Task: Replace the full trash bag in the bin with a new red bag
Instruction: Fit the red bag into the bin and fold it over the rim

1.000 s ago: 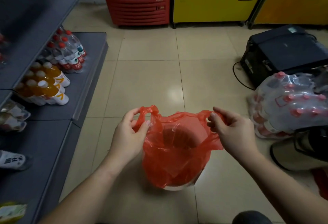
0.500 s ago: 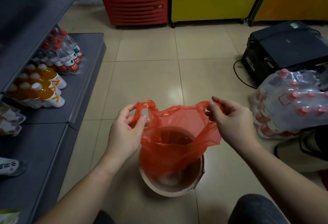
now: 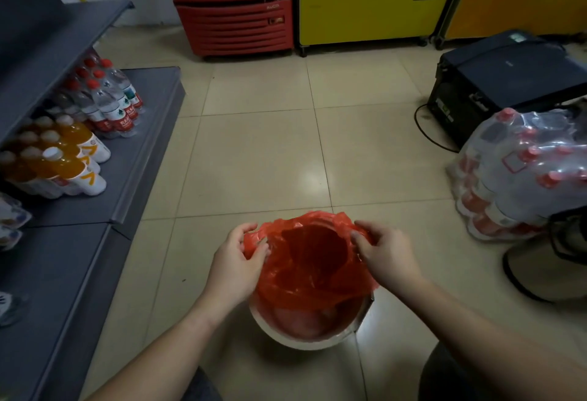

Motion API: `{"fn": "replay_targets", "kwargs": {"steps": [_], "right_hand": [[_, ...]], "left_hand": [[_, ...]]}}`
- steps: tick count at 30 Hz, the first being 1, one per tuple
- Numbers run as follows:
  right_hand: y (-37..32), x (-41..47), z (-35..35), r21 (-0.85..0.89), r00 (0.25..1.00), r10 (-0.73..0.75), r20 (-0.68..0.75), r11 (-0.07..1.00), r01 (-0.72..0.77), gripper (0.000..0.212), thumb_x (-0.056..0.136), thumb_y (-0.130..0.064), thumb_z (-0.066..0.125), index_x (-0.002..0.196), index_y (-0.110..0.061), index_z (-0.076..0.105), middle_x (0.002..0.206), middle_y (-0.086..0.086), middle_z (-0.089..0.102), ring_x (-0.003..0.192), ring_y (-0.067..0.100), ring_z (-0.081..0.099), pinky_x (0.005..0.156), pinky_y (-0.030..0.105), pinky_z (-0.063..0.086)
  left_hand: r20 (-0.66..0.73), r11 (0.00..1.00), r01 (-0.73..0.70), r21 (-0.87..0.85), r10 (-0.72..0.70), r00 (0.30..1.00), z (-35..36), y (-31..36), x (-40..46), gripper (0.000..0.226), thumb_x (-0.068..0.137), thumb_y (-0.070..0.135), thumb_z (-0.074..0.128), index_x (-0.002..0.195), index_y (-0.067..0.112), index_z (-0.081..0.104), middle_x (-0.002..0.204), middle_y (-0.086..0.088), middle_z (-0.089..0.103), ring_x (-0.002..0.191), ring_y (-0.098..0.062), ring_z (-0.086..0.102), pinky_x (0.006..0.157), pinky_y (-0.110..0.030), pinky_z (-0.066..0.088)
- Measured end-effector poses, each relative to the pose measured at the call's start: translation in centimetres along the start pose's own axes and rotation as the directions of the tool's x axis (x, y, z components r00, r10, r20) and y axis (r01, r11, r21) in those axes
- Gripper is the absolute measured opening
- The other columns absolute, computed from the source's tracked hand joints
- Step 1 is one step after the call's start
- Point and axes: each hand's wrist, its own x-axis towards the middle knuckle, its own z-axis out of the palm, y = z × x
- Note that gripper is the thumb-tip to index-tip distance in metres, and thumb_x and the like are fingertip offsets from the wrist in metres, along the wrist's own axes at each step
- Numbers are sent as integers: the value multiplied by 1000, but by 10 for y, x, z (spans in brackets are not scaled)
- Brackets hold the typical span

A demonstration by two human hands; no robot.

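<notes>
Two hands spread the thin, translucent red plastic bag (image 3: 313,261) over the round, pale-rimmed bin (image 3: 309,335) at lower centre of the frame; the bag's mouth is open, its far edge over the bin's far side, while the near rim is bare. The left hand (image 3: 236,265) pinches the bag's left edge between thumb and fingers; the right hand (image 3: 386,254) is closed on the right edge. To do the step well, judgement suggests pulling the near edge toward the lower frame, folding it over the rim all round, and pressing the film down inside. Beyond, beige floor tiles (image 3: 260,153); at left, a grey shelf (image 3: 139,159) of bottled drinks; at right, a shrink-wrapped pack of red-capped bottles (image 3: 521,172).
</notes>
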Motion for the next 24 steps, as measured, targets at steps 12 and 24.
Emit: {"fn": "replay_targets", "kwargs": {"steps": [12, 24], "right_hand": [[19, -3, 9, -74, 990, 56, 132, 996, -46, 25, 90, -29, 67, 112, -19, 72, 92, 1, 76, 79, 13, 68, 71, 21, 48], [26, 3, -11, -43, 962, 8, 272, 999, 4, 65, 90, -32, 66, 146, -37, 33, 79, -14, 61, 71, 7, 66, 73, 35, 58]], "left_hand": [[108, 985, 101, 142, -117, 987, 0, -36, -6, 41, 93, 32, 68, 131, 31, 52, 93, 9, 73, 78, -8, 73, 58, -20, 59], [-37, 978, 139, 154, -135, 990, -22, -41, -31, 42, 92, 26, 69, 130, 35, 54, 96, 1, 72, 66, -2, 73, 49, -13, 52]]}}
